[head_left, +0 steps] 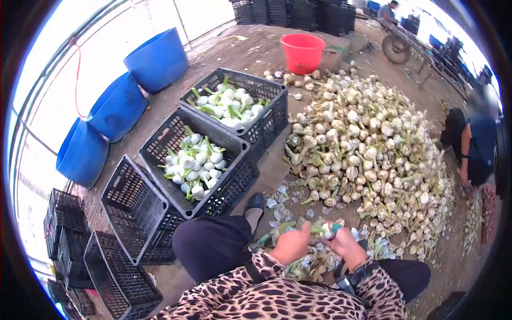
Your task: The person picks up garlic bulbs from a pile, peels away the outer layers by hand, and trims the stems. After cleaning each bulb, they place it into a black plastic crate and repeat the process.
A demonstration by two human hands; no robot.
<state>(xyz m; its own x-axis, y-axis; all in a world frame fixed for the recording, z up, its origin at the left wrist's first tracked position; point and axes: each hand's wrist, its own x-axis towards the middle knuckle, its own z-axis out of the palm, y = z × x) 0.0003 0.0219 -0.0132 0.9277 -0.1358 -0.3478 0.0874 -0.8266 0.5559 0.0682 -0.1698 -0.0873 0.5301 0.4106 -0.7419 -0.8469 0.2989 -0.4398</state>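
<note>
My left hand (292,245) is closed on a garlic bulb with a green stem (317,229), held over the ground between my knees. Close beside it, my right hand (344,246) is bent round a small teal thing (335,228) at its fingertips, right at the garlic; I cannot tell what kind of thing it is. Beneath both hands lie peeled skins and cut stems (314,261). Just ahead rises a large heap of untrimmed garlic (368,144). Cleaned white bulbs with short green stems (196,162) partly fill the near black crate (224,184).
Behind it stands another black crate (272,120) of cleaned garlic. More black crates (133,208) are at my left, beyond them blue tubs (157,61). A red bucket (303,53) stands behind the heap. A person (477,144) crouches at the right.
</note>
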